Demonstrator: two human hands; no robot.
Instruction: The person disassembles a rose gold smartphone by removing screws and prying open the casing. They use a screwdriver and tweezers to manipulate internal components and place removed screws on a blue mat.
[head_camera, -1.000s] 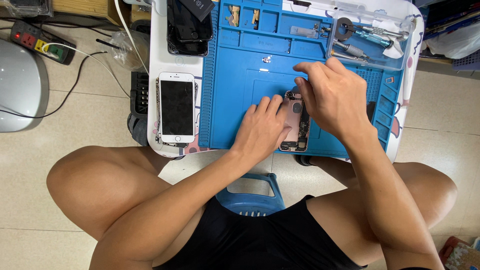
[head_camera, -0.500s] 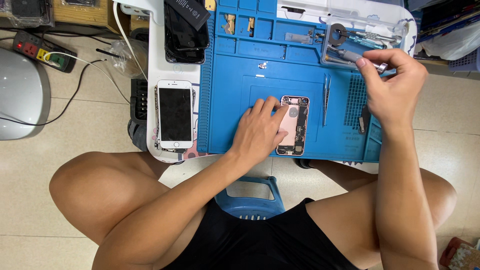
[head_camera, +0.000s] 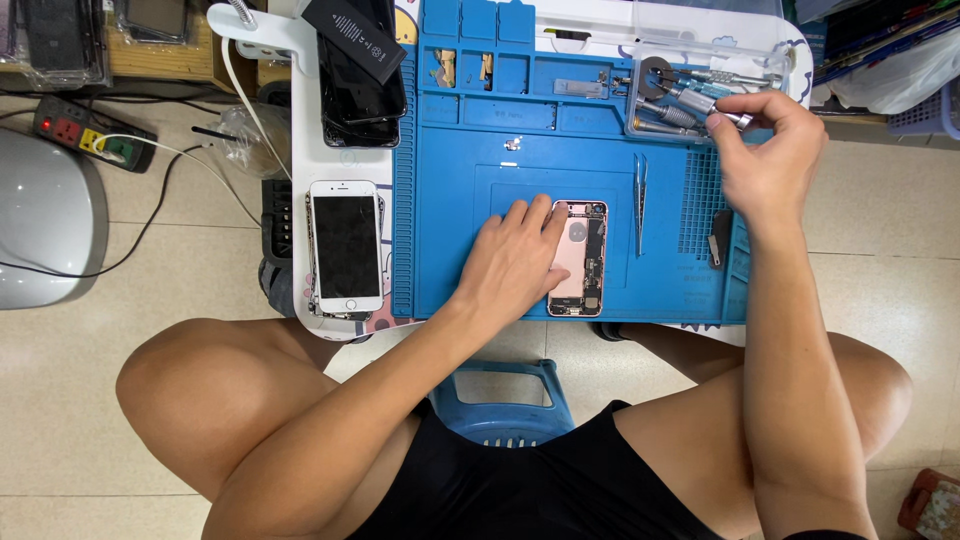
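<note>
Bare blue mat (head_camera: 520, 180) lies open just beyond the left hand's (head_camera: 510, 262) fingertips. Tweezers (head_camera: 640, 215) lie between the opened phone (head_camera: 580, 258) and the right hand (head_camera: 765, 160), whose fingertips crowd the tool tray (head_camera: 700, 60). A white phone (head_camera: 345, 245) flanks the mat's left.

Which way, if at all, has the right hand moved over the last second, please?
Yes. The right hand has left the opened phone and gone to the mat's far right corner, at the clear tool tray.
</note>
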